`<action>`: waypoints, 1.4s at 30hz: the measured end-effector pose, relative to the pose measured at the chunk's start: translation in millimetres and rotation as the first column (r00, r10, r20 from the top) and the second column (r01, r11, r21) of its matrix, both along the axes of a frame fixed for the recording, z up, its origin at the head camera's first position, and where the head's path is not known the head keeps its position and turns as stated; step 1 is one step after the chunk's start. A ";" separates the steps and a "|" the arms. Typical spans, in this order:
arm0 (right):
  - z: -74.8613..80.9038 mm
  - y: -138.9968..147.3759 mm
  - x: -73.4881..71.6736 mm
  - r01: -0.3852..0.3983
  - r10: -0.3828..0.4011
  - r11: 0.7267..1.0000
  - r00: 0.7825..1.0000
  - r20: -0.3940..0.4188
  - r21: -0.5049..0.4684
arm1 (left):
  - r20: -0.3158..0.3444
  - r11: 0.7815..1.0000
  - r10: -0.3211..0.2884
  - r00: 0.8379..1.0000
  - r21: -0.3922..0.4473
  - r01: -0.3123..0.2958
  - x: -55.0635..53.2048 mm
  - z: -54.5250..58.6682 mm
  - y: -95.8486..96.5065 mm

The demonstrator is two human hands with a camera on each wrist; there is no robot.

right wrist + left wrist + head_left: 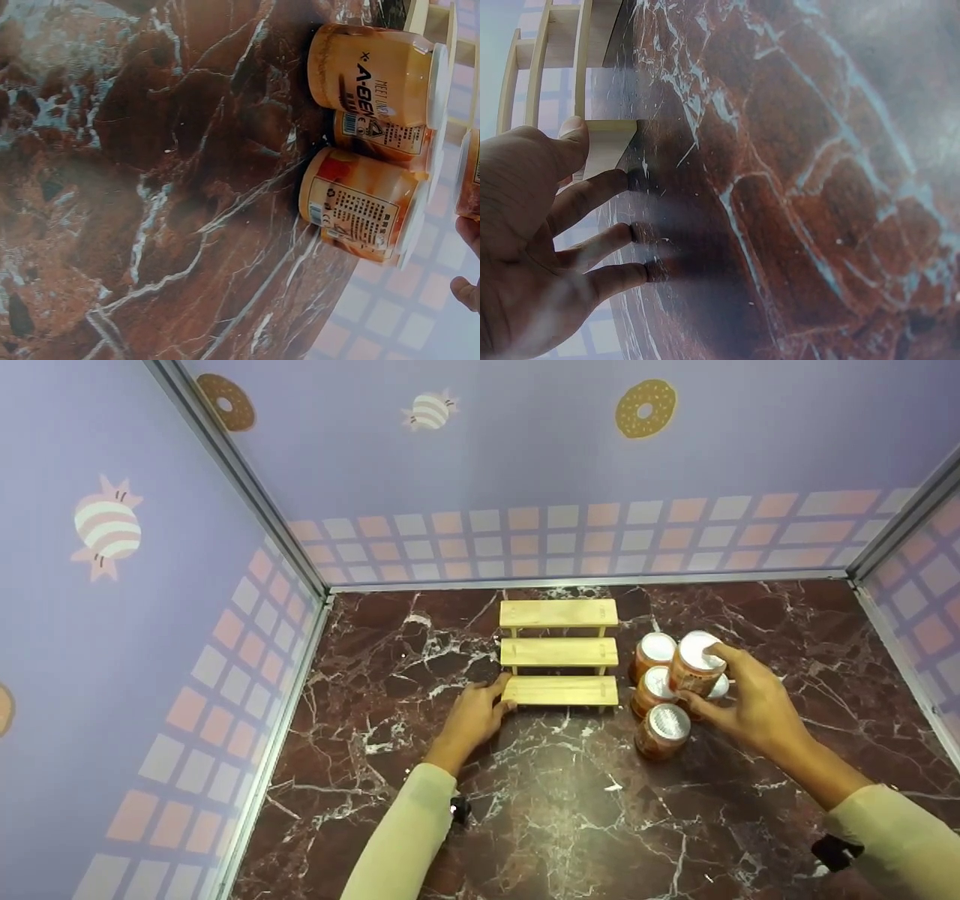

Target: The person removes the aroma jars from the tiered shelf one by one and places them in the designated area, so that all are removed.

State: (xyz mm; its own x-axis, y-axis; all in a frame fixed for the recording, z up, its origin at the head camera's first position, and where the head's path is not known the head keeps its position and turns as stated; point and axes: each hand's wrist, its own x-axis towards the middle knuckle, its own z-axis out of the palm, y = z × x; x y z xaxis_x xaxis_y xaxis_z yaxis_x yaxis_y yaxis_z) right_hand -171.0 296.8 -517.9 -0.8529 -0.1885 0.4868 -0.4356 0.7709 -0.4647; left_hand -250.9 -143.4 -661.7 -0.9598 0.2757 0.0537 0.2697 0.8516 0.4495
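A three-step wooden rack [559, 651] stands on the dark red marbled tabletop. My left hand [474, 714] holds the left end of its lowest step. In the left wrist view, the left thumb [574, 139] touches the end of a board while the other fingers spread toward the tabletop. To the right of the rack, my right hand [757, 701] grips a jar [694, 667] with a white lid and orange contents, above a cluster of similar jars [660, 742]. The right wrist view catches only the edge of that held jar [470, 180], beside several standing labelled jars [367, 75].
A patterned back wall [525, 472] rises just behind the rack. The left side wall [150, 645] and right side wall [919, 607] bound the marbled tabletop [540, 817].
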 end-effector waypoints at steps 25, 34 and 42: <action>-13.7 20.3 24.4 0.024 -0.024 1.000 0.999 -0.031 -0.016 | 0.005 0.999 0.016 1.000 -0.029 -0.016 -3.7 -8.2 -0.5; -22.4 27.7 30.3 0.021 -0.021 1.000 0.997 -0.074 -0.008 | -0.025 1.000 -0.003 1.000 0.002 0.003 -1.5 -6.3 -0.7; -28.0 32.6 34.9 0.004 -0.007 1.000 0.995 -0.100 -0.029 | 0.008 0.999 0.026 1.000 0.048 -0.027 12.2 23.3 5.8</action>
